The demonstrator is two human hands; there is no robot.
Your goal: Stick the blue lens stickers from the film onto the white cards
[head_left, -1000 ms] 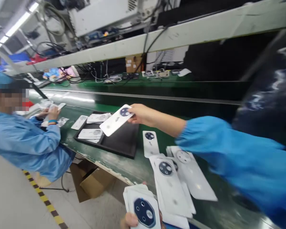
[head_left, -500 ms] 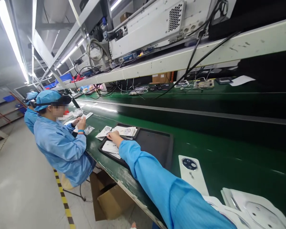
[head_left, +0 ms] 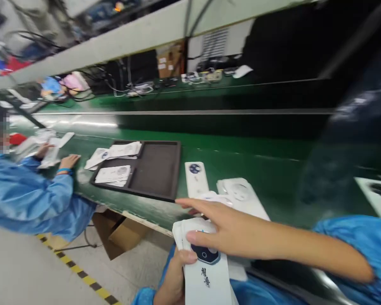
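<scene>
Low in the view, my left hand (head_left: 173, 277) is closed around the side of a stack of white phone-shaped cards (head_left: 206, 277). The top card has a dark camera print and black lettering. Over the stack's upper end reaches my right hand (head_left: 222, 224), its fingers stretched out and its thumb apart, near the camera print. Whether its hidden fingertips touch anything cannot be seen. Behind it, more white cards (head_left: 241, 190) lie in a fanned pile on the green bench (head_left: 282, 178). A single white card with a dark camera print (head_left: 197, 180) lies beside that pile.
A black divided tray (head_left: 158, 169) holds white cards in its left compartments. At left, a co-worker in a blue smock (head_left: 28, 190) has both hands on the bench. Another printed card (head_left: 379, 195) shows at the right edge. A cardboard box (head_left: 123, 233) stands below the bench.
The view has swung right and down. The arm stretched to the tray's cards has drawn back from it. Both my hands are now at a stack of cards close to me.
</scene>
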